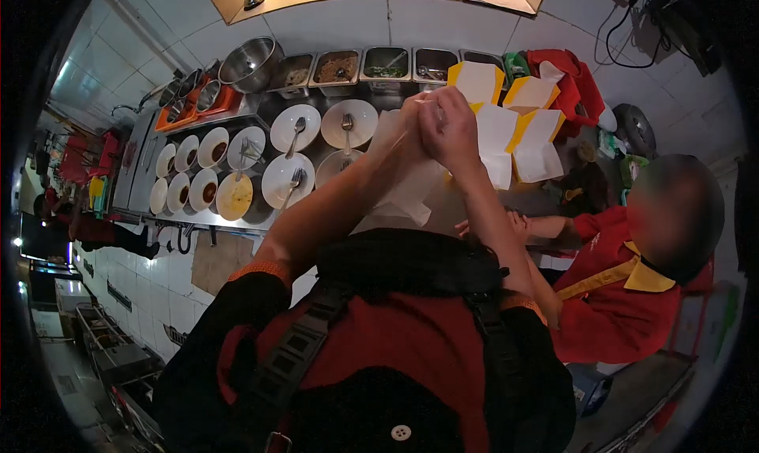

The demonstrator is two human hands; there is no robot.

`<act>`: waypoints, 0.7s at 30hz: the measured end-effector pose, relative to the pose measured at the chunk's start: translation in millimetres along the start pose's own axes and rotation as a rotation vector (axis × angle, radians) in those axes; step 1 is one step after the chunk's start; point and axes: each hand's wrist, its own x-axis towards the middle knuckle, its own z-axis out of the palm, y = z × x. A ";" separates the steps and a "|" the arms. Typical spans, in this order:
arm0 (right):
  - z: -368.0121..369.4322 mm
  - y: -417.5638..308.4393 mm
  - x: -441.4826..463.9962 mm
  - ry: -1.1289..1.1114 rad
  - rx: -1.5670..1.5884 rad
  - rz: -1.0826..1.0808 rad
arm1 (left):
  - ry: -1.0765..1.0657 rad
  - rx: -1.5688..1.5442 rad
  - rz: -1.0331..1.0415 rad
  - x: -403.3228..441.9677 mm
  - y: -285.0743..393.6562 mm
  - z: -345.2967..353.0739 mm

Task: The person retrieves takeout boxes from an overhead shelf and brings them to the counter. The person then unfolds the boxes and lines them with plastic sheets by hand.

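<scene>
In the middle of the head view, my left hand [412, 123] and my right hand [449, 127] are pressed together above the counter, both with curled fingers. A small pale bit shows at the fingertips, but I cannot make out what they hold. Below the hands is a whitish, translucent plastic sheet or bag [413, 204]; whether it is gripped is hidden. Just right of my hands stand several open paper takeaway boxes [495, 146], white inside with yellow edges. To the left, a white bowl with a spoon [349, 119] is close to my left forearm.
More white bowls [287, 180] line the counter, some with forks, spoons or dark sauce. Metal food pans [337, 69] and a steel mixing bowl [251, 62] run along the back. A person in a red shirt [617, 295] is close on the right, hands at the counter edge.
</scene>
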 end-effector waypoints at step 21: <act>-29.1 17.5 -10.7 0.095 0.028 0.266 | 0.051 -0.493 -0.602 -50.6 110.8 -29.7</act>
